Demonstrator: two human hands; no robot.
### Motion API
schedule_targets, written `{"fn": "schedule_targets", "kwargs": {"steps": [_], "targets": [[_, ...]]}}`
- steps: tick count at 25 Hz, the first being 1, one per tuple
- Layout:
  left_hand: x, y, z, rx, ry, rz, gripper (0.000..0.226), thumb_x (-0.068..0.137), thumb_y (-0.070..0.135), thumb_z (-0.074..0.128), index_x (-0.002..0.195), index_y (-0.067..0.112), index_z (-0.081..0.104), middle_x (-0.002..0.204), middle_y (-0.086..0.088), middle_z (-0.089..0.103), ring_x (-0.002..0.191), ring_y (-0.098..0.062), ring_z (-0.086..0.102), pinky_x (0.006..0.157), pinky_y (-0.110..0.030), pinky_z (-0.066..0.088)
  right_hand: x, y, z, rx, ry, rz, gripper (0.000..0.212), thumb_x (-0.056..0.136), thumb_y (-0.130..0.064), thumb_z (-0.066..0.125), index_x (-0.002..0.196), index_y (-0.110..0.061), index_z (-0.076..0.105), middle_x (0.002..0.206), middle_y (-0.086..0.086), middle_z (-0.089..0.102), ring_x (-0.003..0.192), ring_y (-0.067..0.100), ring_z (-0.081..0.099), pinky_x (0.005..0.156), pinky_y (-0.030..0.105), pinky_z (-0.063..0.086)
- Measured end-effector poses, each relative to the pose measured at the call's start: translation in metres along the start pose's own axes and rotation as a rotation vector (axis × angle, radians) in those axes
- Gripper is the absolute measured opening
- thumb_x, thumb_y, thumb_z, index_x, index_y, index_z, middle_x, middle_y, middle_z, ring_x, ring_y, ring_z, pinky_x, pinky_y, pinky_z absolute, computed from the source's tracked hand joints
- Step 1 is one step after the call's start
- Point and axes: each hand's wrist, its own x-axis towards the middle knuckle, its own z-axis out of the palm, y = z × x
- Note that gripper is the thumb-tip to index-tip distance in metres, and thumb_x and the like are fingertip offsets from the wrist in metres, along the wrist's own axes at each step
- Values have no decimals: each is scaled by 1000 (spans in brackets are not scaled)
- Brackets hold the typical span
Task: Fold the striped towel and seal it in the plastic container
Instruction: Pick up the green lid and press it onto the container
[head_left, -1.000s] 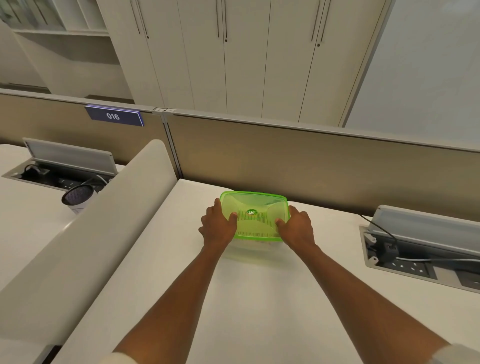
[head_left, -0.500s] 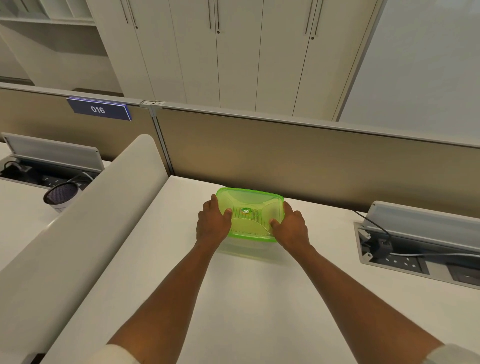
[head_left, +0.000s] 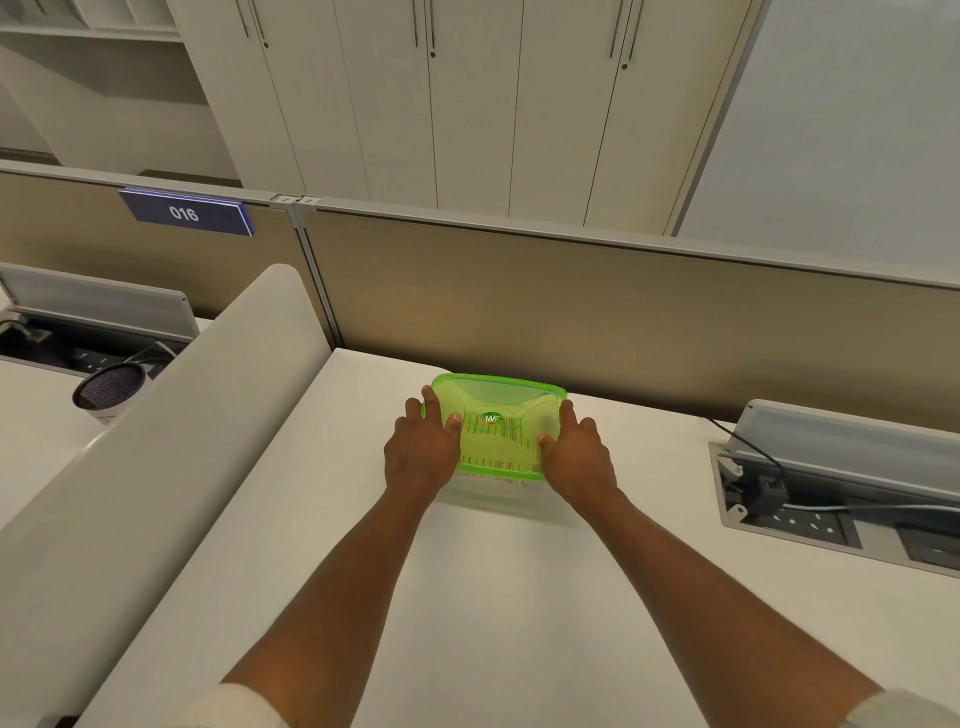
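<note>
A clear plastic container with a green lid (head_left: 498, 410) stands on the white desk (head_left: 498, 597) close to the partition. Through the lid the striped towel (head_left: 496, 447) shows faintly as dark stripes. My left hand (head_left: 422, 451) grips the container's left side, thumb pressed on the lid. My right hand (head_left: 576, 457) grips the right side, thumb also on the lid. The lid lies flat on the box.
A tan partition (head_left: 623, 322) runs right behind the container. An open cable box with sockets and a plug (head_left: 810, 499) is set in the desk to the right. A white curved divider (head_left: 171, 447) borders the left; beyond it a mesh-topped cup (head_left: 110, 391).
Both hands stay on the container's sides with thumbs on the lid. The view has shifted slightly; the container appears a little closer to the partition.
</note>
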Motion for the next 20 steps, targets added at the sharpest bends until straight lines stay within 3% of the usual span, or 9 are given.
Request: {"fn": "schedule_targets", "kwargs": {"steps": [6, 11, 20], "targets": [[-4, 3, -2, 42, -15, -9, 60, 101, 41, 25, 154, 16, 10, 139, -15, 42, 98, -41, 62, 75, -41, 46, -8, 1, 9, -84, -19, -30, 60, 101, -30, 27, 153, -15, -1, 104, 21, 65, 94, 39, 61, 70, 39, 39], [-7, 3, -1, 52, -4, 3, 60, 101, 37, 25, 155, 17, 6, 137, -15, 46, 95, -41, 63, 75, -42, 46, -12, 3, 9, -142, -8, -28, 58, 102, -34, 21, 153, -18, -2, 101, 18, 66, 90, 38, 62, 67, 38, 38], [-8, -3, 5, 25, 64, 29, 62, 99, 36, 29, 155, 20, 8, 151, -14, 37, 93, -41, 64, 77, -42, 50, -11, 12, 16, -132, 34, -63, 58, 102, -39, 16, 153, -19, -1, 95, 15, 67, 84, 35, 63, 68, 40, 44]]}}
